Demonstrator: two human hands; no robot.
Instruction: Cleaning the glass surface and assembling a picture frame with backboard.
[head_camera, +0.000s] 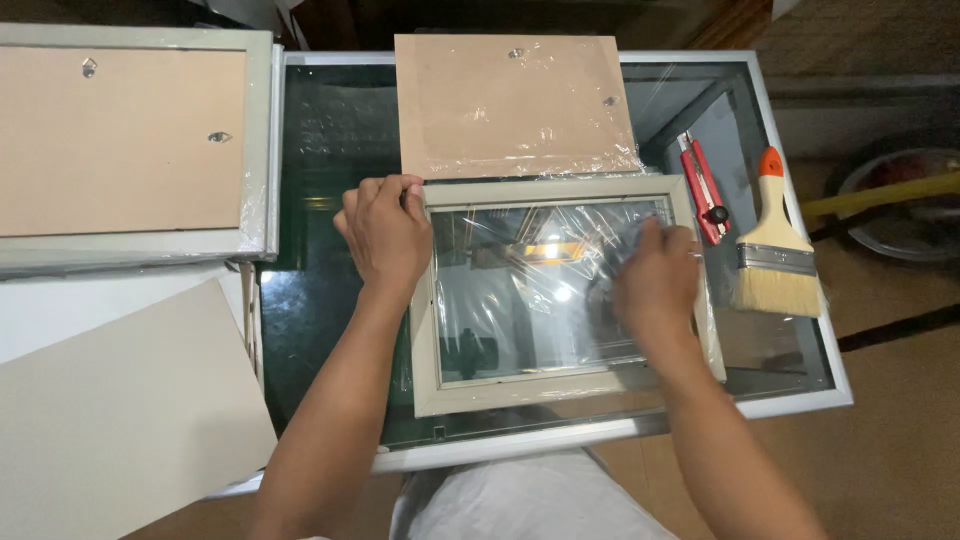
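A cream-white picture frame (560, 388) lies face down on a glass-topped table (330, 300), with clear plastic film (540, 270) crinkled over its glass. My left hand (385, 232) rests on the frame's upper left corner, fingers curled over the edge. My right hand (655, 280) is blurred and presses on the film near the frame's right side. Whether it pinches the film I cannot tell. Just beyond the frame lies a brown backing board (510, 105), also under film.
A red utility knife (705, 190) and a wide paintbrush (775, 250) with an orange-tipped handle lie to the right. A second frame with its brown back up (130, 140) sits at the left, with a grey cardboard sheet (110, 420) below it. A bowl (900, 200) stands on the floor.
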